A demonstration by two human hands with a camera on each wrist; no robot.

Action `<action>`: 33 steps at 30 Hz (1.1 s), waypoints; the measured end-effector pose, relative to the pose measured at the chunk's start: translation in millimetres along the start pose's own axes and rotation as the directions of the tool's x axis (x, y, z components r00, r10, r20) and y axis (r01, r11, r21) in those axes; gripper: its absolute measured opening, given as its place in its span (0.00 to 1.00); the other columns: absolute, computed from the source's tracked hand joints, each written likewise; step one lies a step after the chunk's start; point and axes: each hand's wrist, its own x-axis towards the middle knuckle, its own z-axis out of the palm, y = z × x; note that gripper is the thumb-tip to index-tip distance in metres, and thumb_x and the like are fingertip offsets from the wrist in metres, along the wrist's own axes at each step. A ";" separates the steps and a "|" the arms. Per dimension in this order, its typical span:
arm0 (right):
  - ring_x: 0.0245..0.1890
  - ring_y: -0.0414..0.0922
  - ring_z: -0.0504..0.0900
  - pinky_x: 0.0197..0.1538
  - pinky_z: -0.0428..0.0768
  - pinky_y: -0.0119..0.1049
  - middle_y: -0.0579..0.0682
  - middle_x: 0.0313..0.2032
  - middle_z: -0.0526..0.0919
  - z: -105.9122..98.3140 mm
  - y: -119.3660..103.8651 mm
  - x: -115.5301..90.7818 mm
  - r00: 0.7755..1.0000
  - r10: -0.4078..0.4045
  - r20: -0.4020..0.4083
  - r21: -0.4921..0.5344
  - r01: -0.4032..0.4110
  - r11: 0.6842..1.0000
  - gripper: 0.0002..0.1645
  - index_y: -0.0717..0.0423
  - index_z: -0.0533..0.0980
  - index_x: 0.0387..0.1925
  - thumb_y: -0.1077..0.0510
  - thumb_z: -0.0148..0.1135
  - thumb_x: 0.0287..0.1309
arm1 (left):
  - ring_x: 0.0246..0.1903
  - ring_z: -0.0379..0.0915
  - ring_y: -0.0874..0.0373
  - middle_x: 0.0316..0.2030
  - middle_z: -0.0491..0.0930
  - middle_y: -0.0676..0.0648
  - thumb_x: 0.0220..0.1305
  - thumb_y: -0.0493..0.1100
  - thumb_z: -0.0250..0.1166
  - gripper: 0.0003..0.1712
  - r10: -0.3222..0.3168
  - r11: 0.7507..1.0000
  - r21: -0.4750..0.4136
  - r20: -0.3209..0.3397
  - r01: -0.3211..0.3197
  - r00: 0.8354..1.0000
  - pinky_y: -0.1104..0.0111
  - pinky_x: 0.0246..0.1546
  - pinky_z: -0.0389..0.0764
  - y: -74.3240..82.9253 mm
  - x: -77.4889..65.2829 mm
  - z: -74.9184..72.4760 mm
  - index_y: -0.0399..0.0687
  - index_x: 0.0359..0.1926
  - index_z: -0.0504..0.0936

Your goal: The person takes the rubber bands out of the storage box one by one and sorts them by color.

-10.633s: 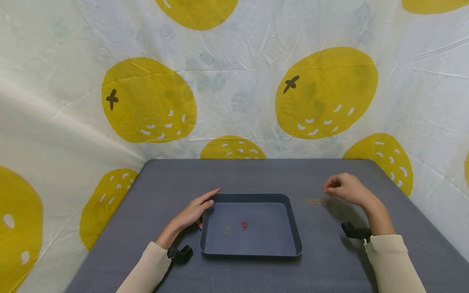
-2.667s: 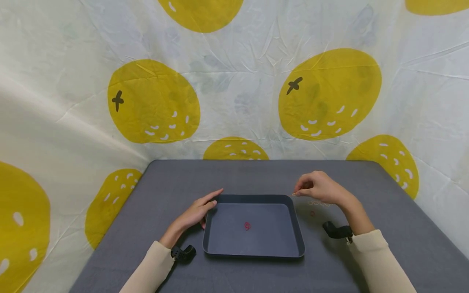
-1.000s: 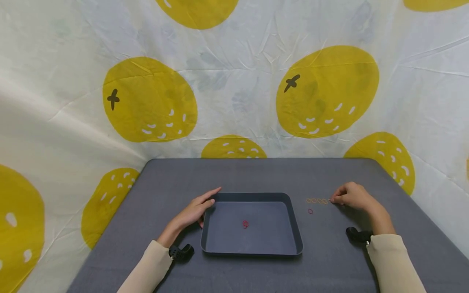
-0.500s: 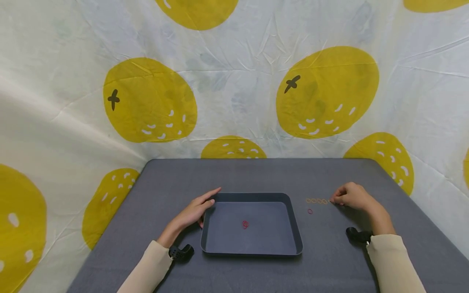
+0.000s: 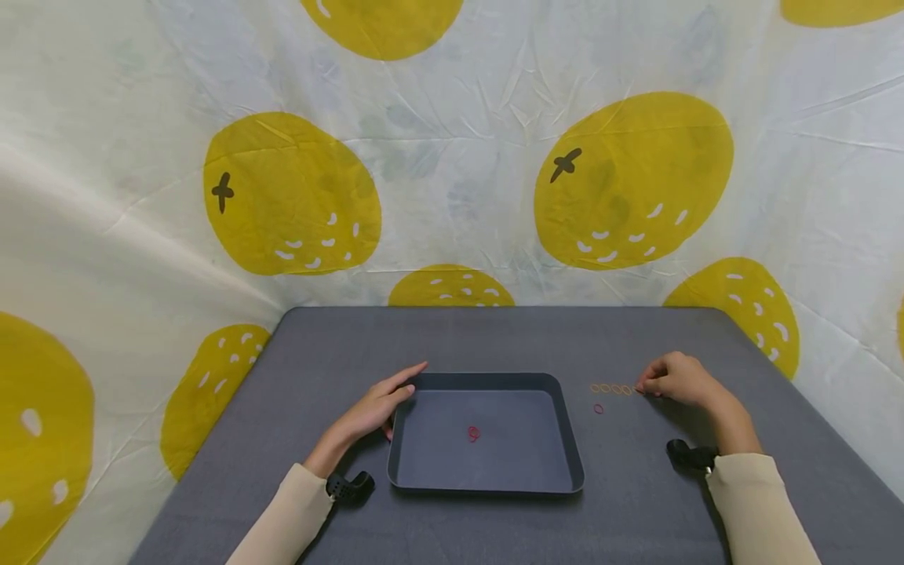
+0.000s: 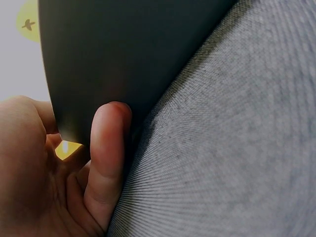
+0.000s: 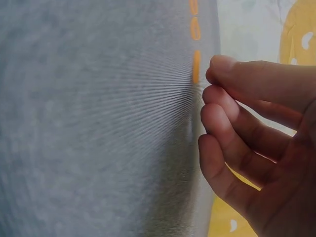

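Observation:
My left hand grips the left wall of a dark grey tray; its index finger stretches past the far corner. In the left wrist view, one finger lies against the tray's outer wall. A tangle of red rubber bands lies in the tray. Right of it, several yellow rubber bands form a row on the table. At the row's right end, my right hand pinches a yellow rubber band, mostly hidden by the fingertips. One red rubber band lies just below the row.
A grey cloth covers the table. Behind and left of it hangs a pale curtain printed with big yellow fruit. Black wrist cameras sit on both wrists, close over the cloth.
The yellow rubber band left the tray; my right hand carried it to the row's right end. The red band there moved below the row. Over the last second, both hands stay nearly still.

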 end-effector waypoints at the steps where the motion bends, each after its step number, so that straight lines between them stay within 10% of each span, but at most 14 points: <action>1: 0.24 0.34 0.72 0.29 0.70 0.30 0.43 0.25 0.84 -0.6 -0.3 -0.2 1.000 -0.002 0.000 0.001 0.002 1.000 0.06 0.54 0.89 0.33 0.56 0.71 0.62 | 0.11 0.70 0.52 0.79 0.58 0.43 0.83 0.53 0.50 0.28 0.001 1.000 0.001 0.000 -0.001 1.000 0.57 0.17 0.83 0.3 0.1 0.2 0.73 0.79 0.61; 33: 0.34 0.41 0.84 0.35 0.81 0.33 0.53 0.38 0.90 -20.1 -37.8 -9.5 0.989 -0.129 -0.070 0.100 0.136 0.986 0.13 0.61 0.87 0.44 0.54 0.68 0.68 | 0.10 0.69 0.50 0.81 0.56 0.43 0.84 0.53 0.48 0.29 0.028 0.999 0.025 0.000 -0.028 1.000 0.54 0.17 0.84 -2.7 -2.9 5.4 0.69 0.80 0.60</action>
